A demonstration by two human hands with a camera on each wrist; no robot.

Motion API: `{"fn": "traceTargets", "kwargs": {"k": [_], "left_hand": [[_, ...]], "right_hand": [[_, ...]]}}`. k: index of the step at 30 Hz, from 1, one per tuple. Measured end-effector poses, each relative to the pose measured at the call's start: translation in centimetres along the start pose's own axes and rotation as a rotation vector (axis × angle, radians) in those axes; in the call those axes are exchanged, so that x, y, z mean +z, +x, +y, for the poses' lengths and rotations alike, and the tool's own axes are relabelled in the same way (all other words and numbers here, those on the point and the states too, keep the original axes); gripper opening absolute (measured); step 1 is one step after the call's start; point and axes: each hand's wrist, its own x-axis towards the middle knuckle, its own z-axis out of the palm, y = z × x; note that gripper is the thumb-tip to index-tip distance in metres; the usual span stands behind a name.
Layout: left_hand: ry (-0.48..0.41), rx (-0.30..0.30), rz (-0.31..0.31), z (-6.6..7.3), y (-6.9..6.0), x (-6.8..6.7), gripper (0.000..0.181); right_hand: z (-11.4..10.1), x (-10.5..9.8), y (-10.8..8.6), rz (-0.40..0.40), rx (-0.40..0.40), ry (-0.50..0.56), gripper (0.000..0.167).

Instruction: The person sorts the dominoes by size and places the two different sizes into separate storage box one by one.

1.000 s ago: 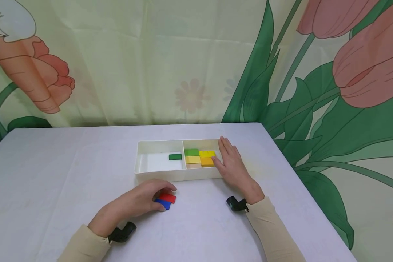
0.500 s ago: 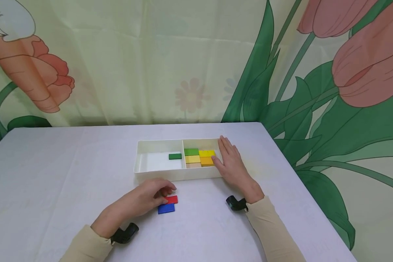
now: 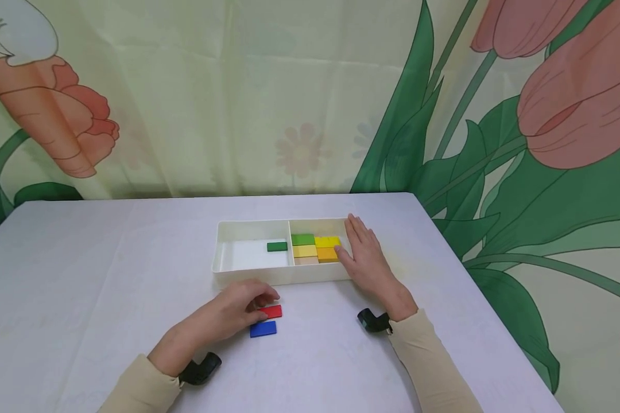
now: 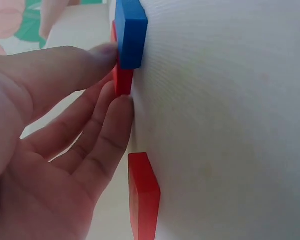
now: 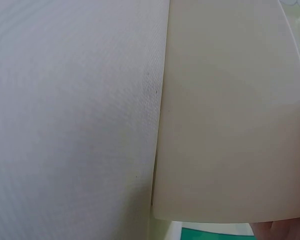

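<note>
My left hand (image 3: 237,307) is at a red block (image 3: 274,311) in front of the tray. In the left wrist view the thumb (image 4: 97,57) and curled fingers pinch this red block (image 4: 123,82), which lies on the table. A blue block (image 3: 263,329) lies just nearer than it, with a small gap. Another red block (image 4: 145,195) shows in the left wrist view; the hand hides it from the head view. My right hand (image 3: 368,267) rests with straight fingers on the right end of the white two-part tray (image 3: 258,278).
A dark green block (image 3: 276,246) lies in the tray's left compartment. The right compartment holds several blocks: green (image 3: 303,240), yellow (image 3: 326,241), pale yellow (image 3: 304,251), orange (image 3: 328,254) and beige (image 3: 306,261). White cloth covers the table (image 3: 108,275).
The left thumb has moved from the blue block to the red one. The blue block has shifted right and nearer, and the red block has moved slightly right, away from it. The right hand stays still.
</note>
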Motion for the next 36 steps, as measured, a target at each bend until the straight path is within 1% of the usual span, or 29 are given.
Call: {"fn": "traceTargets", "kwargs": {"k": [4,6,10,13,19,27,31,36], "left_hand": [[0.043,-0.004,0.035,0.07,0.06,0.23,0.029],[0.033,-0.016,0.043,0.09,0.03,0.21,0.029],[-0.004,-0.037,0.038,0.09,0.01,0.08,0.031],[-0.010,-0.040,0.038,0.09,0.03,0.06,0.032],[0.019,-0.049,0.051,0.29,0.14,0.32,0.030],[0.064,-0.057,0.089,0.61,0.30,0.82,0.030],[0.056,-0.067,0.089,0.70,0.19,0.57,0.030],[0.032,-0.043,0.091,0.93,-0.06,-0.07,0.029]], "right_hand": [[-0.02,-0.04,-0.05,-0.002,0.000,0.000,0.071],[-0.02,-0.04,-0.04,-0.001,-0.003,0.001,0.071],[0.05,-0.01,-0.01,0.000,-0.001,-0.004,0.071],[0.12,0.02,-0.02,0.000,0.001,-0.004,0.071],[0.17,0.08,-0.02,-0.002,-0.001,-0.001,0.072],[0.17,0.09,-0.05,-0.004,0.000,0.004,0.071],[0.13,0.04,-0.02,-0.001,-0.005,0.002,0.071],[0.11,0.04,-0.07,-0.001,-0.006,-0.001,0.071]]}}
